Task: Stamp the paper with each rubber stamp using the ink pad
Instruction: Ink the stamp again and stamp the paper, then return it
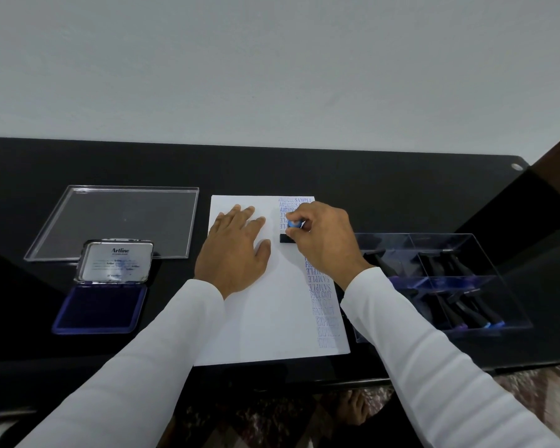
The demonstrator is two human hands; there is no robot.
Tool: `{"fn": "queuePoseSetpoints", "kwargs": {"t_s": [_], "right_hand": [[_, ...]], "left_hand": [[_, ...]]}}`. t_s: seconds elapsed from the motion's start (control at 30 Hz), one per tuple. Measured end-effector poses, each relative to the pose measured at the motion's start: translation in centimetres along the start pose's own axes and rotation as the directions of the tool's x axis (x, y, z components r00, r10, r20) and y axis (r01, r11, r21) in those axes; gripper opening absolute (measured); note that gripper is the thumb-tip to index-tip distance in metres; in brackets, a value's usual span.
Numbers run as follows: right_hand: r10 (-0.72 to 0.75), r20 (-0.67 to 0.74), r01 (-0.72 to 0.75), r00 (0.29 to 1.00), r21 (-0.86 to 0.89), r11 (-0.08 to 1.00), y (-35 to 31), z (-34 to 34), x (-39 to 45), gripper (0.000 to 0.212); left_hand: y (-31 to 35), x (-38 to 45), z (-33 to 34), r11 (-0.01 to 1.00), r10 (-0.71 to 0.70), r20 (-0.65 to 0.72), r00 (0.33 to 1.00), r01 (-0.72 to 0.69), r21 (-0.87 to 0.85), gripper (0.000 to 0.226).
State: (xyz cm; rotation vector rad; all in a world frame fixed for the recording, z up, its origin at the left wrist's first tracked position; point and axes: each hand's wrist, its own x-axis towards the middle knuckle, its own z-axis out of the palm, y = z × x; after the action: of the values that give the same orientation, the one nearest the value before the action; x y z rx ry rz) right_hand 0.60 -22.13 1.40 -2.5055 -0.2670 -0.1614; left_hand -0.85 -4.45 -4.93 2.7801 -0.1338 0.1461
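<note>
Head view. Paper [265, 318] lies flat on the black table [369, 176], between the open ink pad [102, 308] on the left and a clear divided box [485, 279] of more stamps on the right. Left hand [233, 250] spread flat on the sheet, fingers straight, pinning it. Right hand [324, 237] pinches the blue knob of a rubber stamp [291, 232], grip closed around it; the stamp's black base sits on the upper right part of the paper, just below a stack of blue imprints.

Risks, as judged from here:
- The imprints already crowd and overlap down the right edge; another press this close could land on wet ink and blur both.
- Fingertip hold on the knob only: uneven pressure could rock the base and leave a partial mark.
- If the flat hand lifts early, the sheet may shift as the stamp comes off.
- Right sleeve [417, 334] lies over the lower imprints; smearing is possible.
</note>
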Motion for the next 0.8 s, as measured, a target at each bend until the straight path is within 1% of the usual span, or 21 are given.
{"fn": "queuePoseSetpoints", "kwargs": {"t_s": [0.1, 0.27, 0.4, 0.67, 0.8], "right_hand": [[0.016, 0.005, -0.016, 1.000, -0.004, 1.000, -0.02, 0.03, 0.01, 0.018], [0.060, 0.019, -0.060, 0.998, 0.001, 0.998, -0.09, 0.30, 0.10, 0.026], [0.050, 0.013, -0.050, 0.999, -0.005, 0.999, -0.09, 0.25, 0.06, 0.028], [0.035, -0.013, -0.034, 0.999, 0.011, 0.999, -0.04, 0.19, -0.02, 0.017], [0.032, -0.013, -0.032, 0.999, 0.017, 0.999, -0.08, 0.14, -0.07, 0.019]], "left_hand": [[-0.02, -0.05, 0.06, 1.000, 0.004, -0.002, 1.000, -0.004, 0.002, 0.057], [-0.02, -0.03, 0.00, 1.000, -0.004, -0.002, 1.000, 0.004, -0.005, 0.057], [-0.05, -0.02, -0.04, 1.000, -0.003, 0.002, 1.000, 0.003, -0.011, 0.058], [0.09, -0.10, -0.18, 1.000, -0.005, -0.004, 1.000, 0.005, -0.019, 0.057], [0.05, -0.09, -0.08, 1.000, 0.002, -0.010, 1.000, -0.002, -0.021, 0.056]]}}
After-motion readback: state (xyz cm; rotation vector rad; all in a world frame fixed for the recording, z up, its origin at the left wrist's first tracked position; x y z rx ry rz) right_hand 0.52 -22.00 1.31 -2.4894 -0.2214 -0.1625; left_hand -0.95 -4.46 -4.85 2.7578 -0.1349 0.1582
